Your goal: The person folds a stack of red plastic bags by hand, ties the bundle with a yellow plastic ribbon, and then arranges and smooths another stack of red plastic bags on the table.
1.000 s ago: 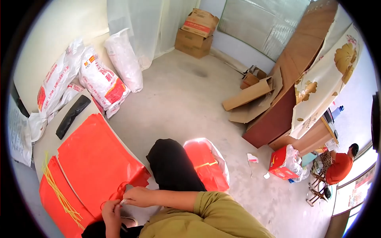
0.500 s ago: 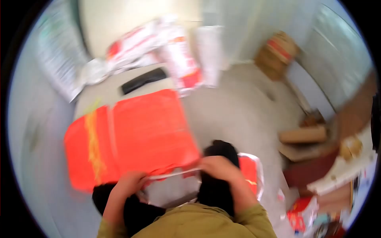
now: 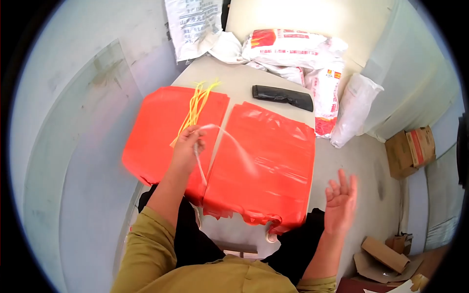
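My left hand point(image 3: 188, 146) is closed on a thin whitish strip point(image 3: 222, 128), raised above the red plastic. One length of the strip loops out to the right and blurs at its end; a shorter length hangs below my fingers. My right hand point(image 3: 340, 202) is off the table's right side, palm up, fingers spread, holding nothing. Flat red plastic sheets or bags lie as a left stack point(image 3: 156, 132) and a right stack point(image 3: 264, 161), with a narrow gap between them. Yellow strings point(image 3: 196, 105) lie on the left stack, partly behind my left hand.
A black folded bundle point(image 3: 283, 97) rests near the back of the table point(image 3: 207, 73). White printed sacks point(image 3: 288, 49) lean behind it, with a white roll point(image 3: 356, 107) alongside. Cardboard boxes point(image 3: 410, 151) stand on the floor at right; a wall point(image 3: 93, 146) borders the left.
Both hands have left the near edge of the red plastic. The left rose over it with the strip; the right moved rightward and opened. My view has swung left.
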The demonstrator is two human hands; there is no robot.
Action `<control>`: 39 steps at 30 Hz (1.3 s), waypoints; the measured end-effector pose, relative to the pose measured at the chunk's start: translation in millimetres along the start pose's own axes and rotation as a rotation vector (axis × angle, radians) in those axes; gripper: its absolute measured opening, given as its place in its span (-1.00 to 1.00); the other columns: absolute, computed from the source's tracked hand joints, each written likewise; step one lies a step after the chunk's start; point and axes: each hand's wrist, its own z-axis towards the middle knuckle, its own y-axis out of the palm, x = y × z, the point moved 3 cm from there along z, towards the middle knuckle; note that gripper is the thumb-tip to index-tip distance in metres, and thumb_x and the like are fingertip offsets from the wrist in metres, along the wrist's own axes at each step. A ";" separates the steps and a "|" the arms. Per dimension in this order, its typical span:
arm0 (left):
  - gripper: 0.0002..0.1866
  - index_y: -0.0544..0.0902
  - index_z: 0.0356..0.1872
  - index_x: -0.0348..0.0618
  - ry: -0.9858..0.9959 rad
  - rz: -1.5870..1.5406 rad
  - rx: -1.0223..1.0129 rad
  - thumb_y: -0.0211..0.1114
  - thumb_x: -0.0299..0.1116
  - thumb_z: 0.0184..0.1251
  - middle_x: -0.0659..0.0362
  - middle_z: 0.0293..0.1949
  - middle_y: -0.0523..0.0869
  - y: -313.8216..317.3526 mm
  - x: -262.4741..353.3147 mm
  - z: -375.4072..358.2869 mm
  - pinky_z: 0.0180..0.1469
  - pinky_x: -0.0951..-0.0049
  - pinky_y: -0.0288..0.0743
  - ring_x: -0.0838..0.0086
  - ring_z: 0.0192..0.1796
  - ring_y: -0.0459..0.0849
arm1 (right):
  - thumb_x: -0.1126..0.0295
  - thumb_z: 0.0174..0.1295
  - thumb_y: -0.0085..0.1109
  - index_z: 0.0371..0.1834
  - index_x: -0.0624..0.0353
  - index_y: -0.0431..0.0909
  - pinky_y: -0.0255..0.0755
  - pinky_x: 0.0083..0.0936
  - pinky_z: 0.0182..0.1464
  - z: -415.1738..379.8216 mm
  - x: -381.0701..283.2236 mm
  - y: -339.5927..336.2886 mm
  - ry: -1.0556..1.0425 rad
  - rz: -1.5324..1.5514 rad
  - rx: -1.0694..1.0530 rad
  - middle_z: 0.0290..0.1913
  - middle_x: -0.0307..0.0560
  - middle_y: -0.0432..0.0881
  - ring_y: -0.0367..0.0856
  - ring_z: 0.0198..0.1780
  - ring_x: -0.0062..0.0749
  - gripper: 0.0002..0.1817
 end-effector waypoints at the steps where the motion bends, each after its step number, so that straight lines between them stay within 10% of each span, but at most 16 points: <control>1: -0.79 0.56 0.16 -0.19 -0.002 0.037 0.161 0.18 -0.44 0.62 0.17 -0.08 0.76 -16.9 -2.2 6.5 -0.21 0.50 0.60 0.54 -0.26 0.69 | 0.32 0.57 0.12 0.35 0.26 0.55 0.55 -0.32 0.27 2.2 13.1 -0.1 0.035 -0.050 -0.079 0.27 0.07 0.66 0.69 0.09 -0.28 -0.61; 9: -0.55 0.46 0.46 -0.26 -0.020 0.623 0.194 0.09 -0.47 0.61 0.07 0.11 0.72 -43.4 -0.7 8.7 -0.02 0.42 0.63 0.49 -0.07 0.69 | 0.36 0.62 0.06 0.23 0.20 0.57 0.61 -0.42 0.13 -29.5 106.8 -51.4 0.412 -0.347 -0.077 0.13 -0.07 0.69 0.68 0.02 -0.42 -0.74; 18: -0.17 0.38 0.54 -0.18 0.495 1.849 0.298 0.54 -0.31 0.25 0.01 0.27 0.62 -37.9 3.5 24.7 0.31 0.06 0.48 0.08 0.29 0.59 | 0.38 0.62 0.05 0.21 0.19 0.56 0.61 -0.47 0.11 -25.8 107.6 -69.2 0.392 -0.305 0.046 0.03 -0.13 0.68 0.64 -0.07 -0.48 -0.77; 21: -0.10 0.32 0.57 -0.13 0.334 1.902 0.351 0.57 -0.22 0.22 0.01 0.27 0.59 -52.4 -5.9 42.0 0.33 0.04 0.45 0.10 0.35 0.52 | 0.40 0.60 0.08 0.16 0.21 0.59 0.60 -0.46 0.10 -25.6 105.7 -75.9 0.386 -0.297 0.087 0.01 -0.13 0.70 0.65 -0.07 -0.45 -0.79; 30: -0.81 0.68 -0.22 -0.22 0.295 1.818 0.306 0.44 -0.33 0.30 -0.06 -0.14 0.72 -79.4 -6.1 48.3 0.05 0.05 0.61 0.01 -0.01 0.71 | 0.37 0.62 0.07 0.10 0.22 0.59 0.59 -0.52 0.04 -27.3 89.8 -95.7 0.340 -0.271 0.174 -0.05 -0.14 0.69 0.64 -0.10 -0.48 -0.81; 39: -0.77 0.61 -0.01 -0.22 0.112 1.663 0.450 0.13 -0.29 0.56 -0.15 -0.08 0.76 -111.0 30.0 20.8 0.02 -0.03 0.61 -0.09 0.01 0.74 | 0.35 0.63 0.06 0.08 0.16 0.58 0.58 -0.56 -0.02 -30.2 71.2 -116.3 0.305 -0.245 0.229 -0.08 -0.18 0.65 0.60 -0.15 -0.54 -0.83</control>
